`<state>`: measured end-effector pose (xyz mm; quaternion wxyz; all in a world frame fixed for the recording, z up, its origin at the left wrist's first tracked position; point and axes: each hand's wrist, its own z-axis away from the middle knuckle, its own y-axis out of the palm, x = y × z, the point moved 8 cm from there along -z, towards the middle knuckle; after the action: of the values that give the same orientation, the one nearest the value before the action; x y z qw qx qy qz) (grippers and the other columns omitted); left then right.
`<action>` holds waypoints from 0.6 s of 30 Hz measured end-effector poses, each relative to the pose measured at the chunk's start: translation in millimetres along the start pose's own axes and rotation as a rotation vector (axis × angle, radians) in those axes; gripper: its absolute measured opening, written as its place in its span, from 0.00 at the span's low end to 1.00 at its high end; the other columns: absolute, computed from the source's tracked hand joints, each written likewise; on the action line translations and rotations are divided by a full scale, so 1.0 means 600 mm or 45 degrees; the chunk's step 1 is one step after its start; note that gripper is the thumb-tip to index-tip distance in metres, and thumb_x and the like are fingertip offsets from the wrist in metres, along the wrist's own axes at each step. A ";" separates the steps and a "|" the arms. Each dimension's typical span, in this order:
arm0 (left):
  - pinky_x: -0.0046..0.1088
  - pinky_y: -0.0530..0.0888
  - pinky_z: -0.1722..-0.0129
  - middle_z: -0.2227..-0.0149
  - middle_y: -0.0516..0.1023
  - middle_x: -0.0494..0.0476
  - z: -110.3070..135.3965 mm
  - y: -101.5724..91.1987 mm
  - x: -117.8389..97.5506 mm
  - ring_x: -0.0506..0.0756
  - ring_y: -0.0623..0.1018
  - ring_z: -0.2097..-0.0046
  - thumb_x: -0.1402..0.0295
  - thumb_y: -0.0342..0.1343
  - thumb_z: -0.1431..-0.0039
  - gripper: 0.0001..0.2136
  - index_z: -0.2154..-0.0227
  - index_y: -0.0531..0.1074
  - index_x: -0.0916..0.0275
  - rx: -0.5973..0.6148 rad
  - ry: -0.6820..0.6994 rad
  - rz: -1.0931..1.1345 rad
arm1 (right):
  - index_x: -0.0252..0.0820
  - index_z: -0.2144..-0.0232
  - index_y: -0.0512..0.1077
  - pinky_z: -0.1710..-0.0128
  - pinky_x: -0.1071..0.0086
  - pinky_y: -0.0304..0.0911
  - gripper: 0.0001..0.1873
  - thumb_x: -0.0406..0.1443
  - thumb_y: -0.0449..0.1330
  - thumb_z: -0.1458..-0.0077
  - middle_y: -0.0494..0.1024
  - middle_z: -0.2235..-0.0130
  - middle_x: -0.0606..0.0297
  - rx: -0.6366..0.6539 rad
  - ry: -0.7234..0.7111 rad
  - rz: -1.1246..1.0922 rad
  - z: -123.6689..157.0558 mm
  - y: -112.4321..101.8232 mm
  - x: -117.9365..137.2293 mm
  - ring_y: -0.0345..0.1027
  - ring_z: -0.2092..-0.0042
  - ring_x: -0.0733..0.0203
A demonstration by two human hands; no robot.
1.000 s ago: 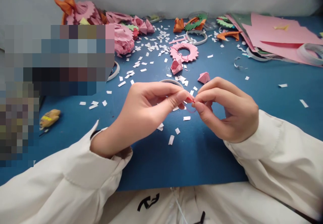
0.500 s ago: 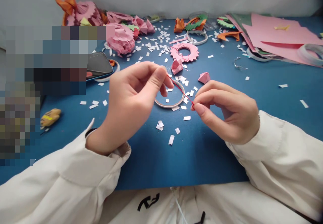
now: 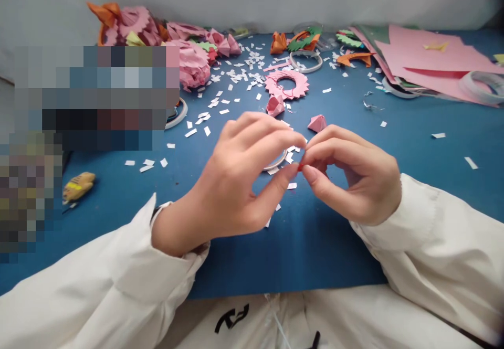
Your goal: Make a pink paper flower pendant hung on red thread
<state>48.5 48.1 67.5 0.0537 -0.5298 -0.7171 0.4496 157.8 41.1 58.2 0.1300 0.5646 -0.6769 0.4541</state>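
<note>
In front of me my two hands meet over the blue table. My right hand pinches a red thread between thumb and forefinger; only a small bit of it shows. My left hand is close against it, its thumb tip at the thread and its forefinger arched above, with a gap between the two. Beneath the left fingers lies a roll of tape, mostly hidden. Just beyond the hands sit two folded pink paper pieces, one a cup shape and one a pointed shape.
A pink folded paper ring lies farther back among scattered white paper scraps. Pink paper sheets are stacked at the back right, a tape roll on them. Paper flowers pile up at the back left. A small striped toy lies left.
My left hand has let go of the stretch of red thread it pulled up and moved right and down to my right fingertips. My right hand has stayed in place with its pinch.
</note>
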 end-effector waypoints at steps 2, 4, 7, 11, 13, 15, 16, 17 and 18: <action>0.35 0.69 0.53 0.64 0.75 0.55 0.001 0.009 -0.002 0.54 0.72 0.58 0.74 0.52 0.44 0.05 0.64 0.69 0.62 0.107 -0.015 0.138 | 0.38 0.72 0.68 0.79 0.71 0.60 0.04 0.27 0.58 0.52 0.68 0.71 0.63 0.004 0.023 -0.017 0.000 0.000 -0.002 0.63 0.72 0.67; 0.33 0.70 0.55 0.68 0.75 0.54 0.000 0.013 0.002 0.52 0.71 0.61 0.75 0.52 0.44 0.03 0.67 0.69 0.63 0.162 -0.070 0.264 | 0.38 0.73 0.68 0.79 0.71 0.60 0.04 0.27 0.58 0.53 0.68 0.71 0.63 -0.003 0.051 -0.036 -0.001 0.000 -0.004 0.63 0.71 0.66; 0.32 0.70 0.56 0.68 0.74 0.55 -0.001 0.017 0.006 0.52 0.71 0.62 0.75 0.52 0.44 0.02 0.68 0.69 0.64 0.203 -0.136 0.403 | 0.40 0.73 0.67 0.79 0.72 0.60 0.05 0.27 0.58 0.54 0.67 0.71 0.64 -0.018 0.104 -0.079 -0.001 -0.002 -0.008 0.62 0.70 0.66; 0.31 0.70 0.56 0.67 0.74 0.55 0.001 0.023 0.008 0.52 0.71 0.61 0.75 0.53 0.45 0.04 0.66 0.69 0.64 0.214 -0.148 0.437 | 0.41 0.73 0.66 0.77 0.72 0.61 0.06 0.27 0.59 0.54 0.67 0.71 0.66 -0.001 0.168 -0.127 0.001 0.000 -0.014 0.62 0.69 0.66; 0.30 0.70 0.57 0.67 0.75 0.54 0.002 0.025 0.007 0.51 0.71 0.62 0.76 0.53 0.45 0.04 0.66 0.69 0.63 0.200 -0.124 0.432 | 0.41 0.73 0.66 0.76 0.72 0.61 0.06 0.27 0.59 0.54 0.67 0.70 0.66 0.001 0.200 -0.158 0.002 0.001 -0.018 0.62 0.69 0.67; 0.30 0.70 0.59 0.69 0.75 0.53 0.002 0.025 0.007 0.51 0.71 0.63 0.76 0.53 0.44 0.04 0.68 0.69 0.63 0.184 -0.124 0.433 | 0.40 0.73 0.67 0.75 0.72 0.61 0.05 0.27 0.59 0.53 0.67 0.71 0.66 -0.010 0.234 -0.203 0.002 0.001 -0.021 0.62 0.70 0.67; 0.29 0.70 0.59 0.70 0.74 0.53 0.002 0.025 0.007 0.51 0.70 0.63 0.77 0.53 0.44 0.04 0.69 0.69 0.62 0.181 -0.134 0.433 | 0.40 0.73 0.67 0.75 0.73 0.61 0.05 0.28 0.59 0.53 0.67 0.71 0.66 -0.012 0.254 -0.232 0.003 0.001 -0.024 0.62 0.70 0.68; 0.29 0.70 0.60 0.70 0.74 0.52 0.002 0.024 0.008 0.51 0.70 0.64 0.77 0.53 0.45 0.04 0.69 0.69 0.62 0.179 -0.144 0.432 | 0.39 0.73 0.67 0.75 0.73 0.60 0.04 0.28 0.59 0.52 0.67 0.71 0.66 -0.010 0.278 -0.266 0.003 0.002 -0.026 0.62 0.70 0.68; 0.29 0.70 0.60 0.71 0.74 0.52 0.001 0.023 0.008 0.51 0.70 0.64 0.77 0.53 0.45 0.04 0.70 0.69 0.62 0.178 -0.154 0.427 | 0.39 0.73 0.67 0.76 0.73 0.60 0.04 0.29 0.59 0.52 0.67 0.71 0.66 -0.004 0.302 -0.304 0.003 0.003 -0.029 0.62 0.71 0.69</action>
<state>55.7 52.1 55.4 -0.0287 -0.6088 -0.5878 0.5320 162.6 50.9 44.5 0.2631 0.5832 -0.5856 0.4977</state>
